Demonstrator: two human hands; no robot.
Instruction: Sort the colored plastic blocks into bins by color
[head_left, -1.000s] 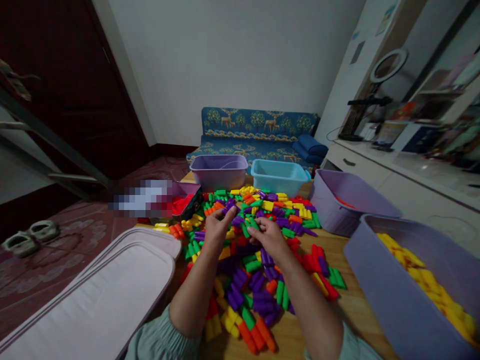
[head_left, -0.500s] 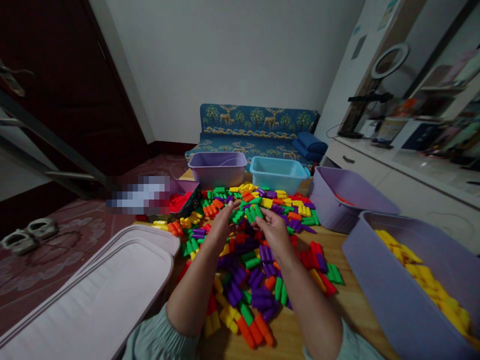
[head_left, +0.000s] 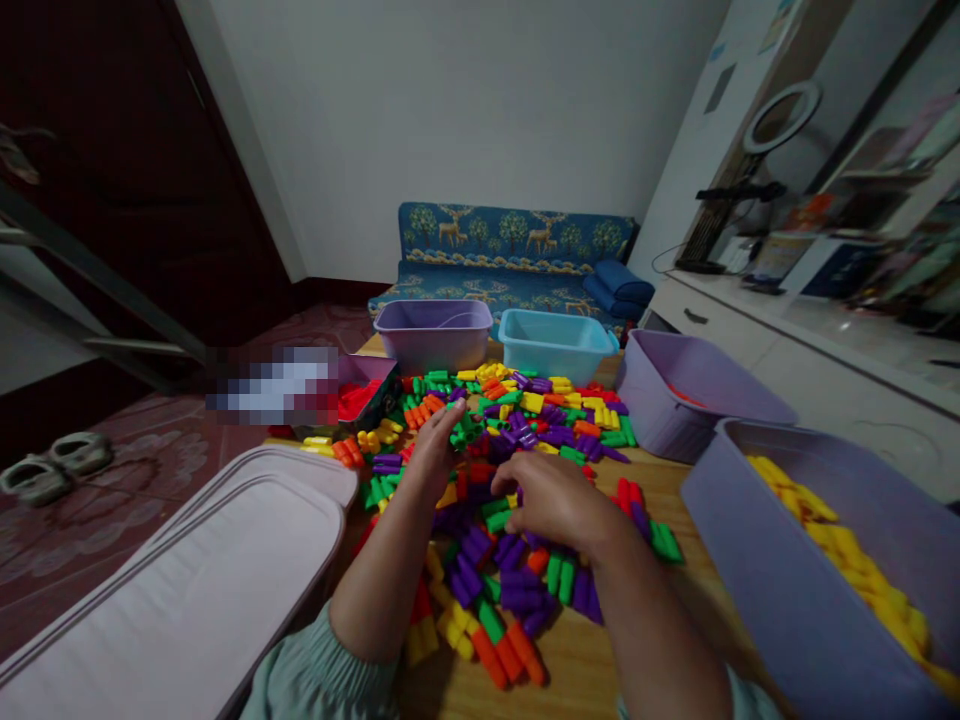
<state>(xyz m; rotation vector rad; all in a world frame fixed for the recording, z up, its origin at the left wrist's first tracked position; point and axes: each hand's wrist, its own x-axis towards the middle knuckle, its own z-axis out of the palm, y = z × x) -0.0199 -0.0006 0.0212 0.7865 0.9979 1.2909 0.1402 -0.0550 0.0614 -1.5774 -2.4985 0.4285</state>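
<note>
A heap of plastic blocks [head_left: 525, 420] in green, purple, red, orange and yellow covers the wooden table [head_left: 675, 480]. My left hand [head_left: 433, 452] reaches into the middle of the heap, its fingertips against a small cluster of green blocks [head_left: 469, 432] that it seems to grip. My right hand [head_left: 553, 497] lies palm down on the nearer part of the heap. Its fingers are bent and apart over purple and green blocks, with nothing seen in them.
Two purple bins [head_left: 433, 335] [head_left: 701, 385] and a blue bin [head_left: 556, 345] stand at the back. A large purple bin [head_left: 750, 540] at the right holds yellow blocks. A white lid [head_left: 202, 580] lies at the left. A dark box with red blocks [head_left: 360, 398] sits behind it.
Both hands were raised together over the heap with green blocks between them. My right hand has dropped back and down onto the nearer blocks, while the left stays by the green cluster.
</note>
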